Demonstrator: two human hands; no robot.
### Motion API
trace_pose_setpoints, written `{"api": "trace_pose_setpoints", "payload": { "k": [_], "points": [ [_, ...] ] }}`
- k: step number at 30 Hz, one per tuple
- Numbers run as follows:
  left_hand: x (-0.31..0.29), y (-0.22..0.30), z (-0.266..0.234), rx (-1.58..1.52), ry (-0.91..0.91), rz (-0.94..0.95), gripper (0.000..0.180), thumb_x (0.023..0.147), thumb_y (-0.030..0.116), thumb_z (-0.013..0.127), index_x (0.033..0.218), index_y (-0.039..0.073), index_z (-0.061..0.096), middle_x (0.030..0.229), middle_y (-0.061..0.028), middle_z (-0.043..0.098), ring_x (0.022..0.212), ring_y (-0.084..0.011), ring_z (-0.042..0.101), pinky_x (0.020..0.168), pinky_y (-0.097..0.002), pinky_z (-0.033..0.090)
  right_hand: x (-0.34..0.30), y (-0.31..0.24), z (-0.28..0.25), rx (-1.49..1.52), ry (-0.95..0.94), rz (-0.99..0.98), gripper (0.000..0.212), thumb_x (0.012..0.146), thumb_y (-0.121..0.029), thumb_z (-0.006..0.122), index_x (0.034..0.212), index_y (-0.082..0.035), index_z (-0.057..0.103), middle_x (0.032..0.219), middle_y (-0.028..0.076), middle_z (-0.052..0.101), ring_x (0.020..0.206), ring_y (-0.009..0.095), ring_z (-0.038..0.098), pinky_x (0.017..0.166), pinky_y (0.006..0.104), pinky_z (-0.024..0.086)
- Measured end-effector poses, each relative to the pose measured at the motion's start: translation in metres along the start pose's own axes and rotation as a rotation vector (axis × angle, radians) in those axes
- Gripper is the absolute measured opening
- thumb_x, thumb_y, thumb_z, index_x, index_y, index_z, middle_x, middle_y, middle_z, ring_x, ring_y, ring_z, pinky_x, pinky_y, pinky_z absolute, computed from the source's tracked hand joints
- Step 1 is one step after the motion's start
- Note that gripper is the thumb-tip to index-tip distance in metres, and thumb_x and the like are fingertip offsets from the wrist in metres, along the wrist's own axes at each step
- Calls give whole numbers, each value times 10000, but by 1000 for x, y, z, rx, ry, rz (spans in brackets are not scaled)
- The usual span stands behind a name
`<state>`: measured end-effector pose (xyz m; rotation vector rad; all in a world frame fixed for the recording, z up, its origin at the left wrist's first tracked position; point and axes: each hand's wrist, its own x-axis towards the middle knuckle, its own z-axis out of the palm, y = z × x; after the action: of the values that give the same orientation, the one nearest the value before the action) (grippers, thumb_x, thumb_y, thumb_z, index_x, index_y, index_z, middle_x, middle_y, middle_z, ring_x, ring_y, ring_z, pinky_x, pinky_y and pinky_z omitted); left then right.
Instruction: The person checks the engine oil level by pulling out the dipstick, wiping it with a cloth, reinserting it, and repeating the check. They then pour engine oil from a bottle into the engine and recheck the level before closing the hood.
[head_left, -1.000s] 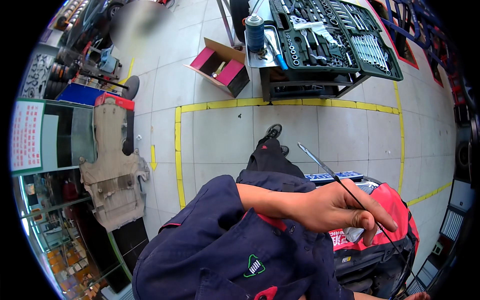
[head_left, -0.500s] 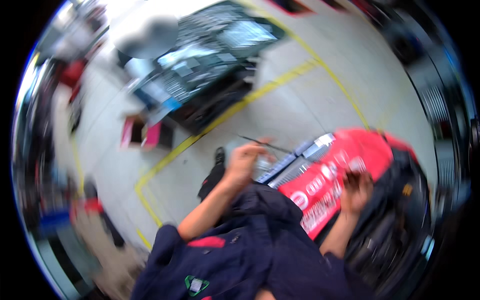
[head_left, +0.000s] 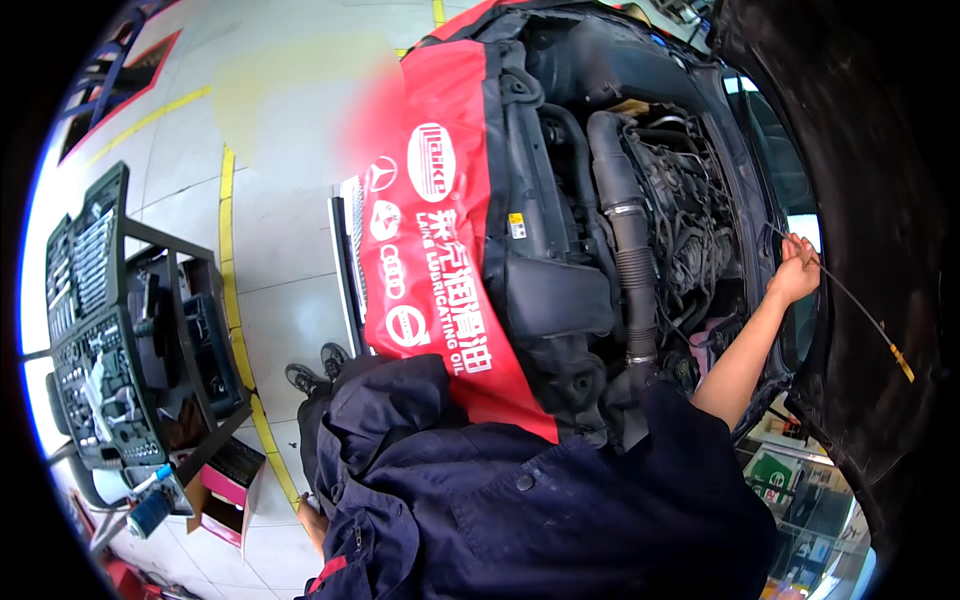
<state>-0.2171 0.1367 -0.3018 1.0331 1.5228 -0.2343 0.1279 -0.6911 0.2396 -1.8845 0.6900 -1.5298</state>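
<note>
One open tool case (head_left: 100, 330) lies on a dark-framed bench (head_left: 228, 402) at far left, a blue can (head_left: 150, 515) and a pink-sided cardboard box (head_left: 240, 475) near its lower end. A yellow line (head_left: 230, 290) crosses the pale tiled floor (head_left: 290, 305). The left hand (head_left: 312, 522) shows only partly beside the dark jacket (head_left: 600, 500); I cannot tell how its fingers are set. A red cover (head_left: 460, 240) drapes the car's front edge. Beyond it, a ribbed hose (head_left: 632, 270) runs alongside the engine (head_left: 690, 205); the jacket blocks the nearer part. The right hand (head_left: 795, 268) has its fingers closed on a thin rod (head_left: 855, 300), which slants across the raised hood (head_left: 860, 180) to an orange-yellow end. Below stands a glass case (head_left: 815, 525).
</note>
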Motion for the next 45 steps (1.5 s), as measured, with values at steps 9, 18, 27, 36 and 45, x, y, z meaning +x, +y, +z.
{"api": "trace_pose_setpoints", "payload": {
  "k": [9,18,27,36,45],
  "points": [
    [-28,151,81,470,-96,674,203,883,256,510,914,71,588,743,-2,518,705,-113,487,543,-284,436,-2,58,13,-373,70,53,235,893,-123,501,870,87,602,762,129,657,645,175,638,589,245,539],
    [-135,243,154,504,-94,803,234,896,190,508,997,3,606,730,-18,548,678,-88,467,647,-233,371,13,69,9,-334,110,-42,269,892,-156,508,828,80,621,734,124,655,645,178,640,593,271,557],
    [-132,233,161,588,-157,723,230,889,178,514,1009,3,603,730,-15,557,676,-83,460,630,-231,356,34,85,11,-337,41,65,258,880,-147,525,784,68,630,726,110,658,639,169,641,576,257,547],
    [-143,230,158,642,-85,793,250,887,185,505,1018,-7,598,756,-30,570,696,-99,483,654,-233,370,84,80,31,-528,-43,-22,237,867,-175,522,779,-8,664,699,55,666,618,127,637,604,241,516],
    [-141,226,159,586,-111,788,249,887,189,505,1012,-5,598,739,-25,568,693,-93,482,651,-234,372,88,93,33,-413,-107,125,234,870,-140,522,802,51,637,724,96,653,588,131,605,535,235,509]
  ]
}}
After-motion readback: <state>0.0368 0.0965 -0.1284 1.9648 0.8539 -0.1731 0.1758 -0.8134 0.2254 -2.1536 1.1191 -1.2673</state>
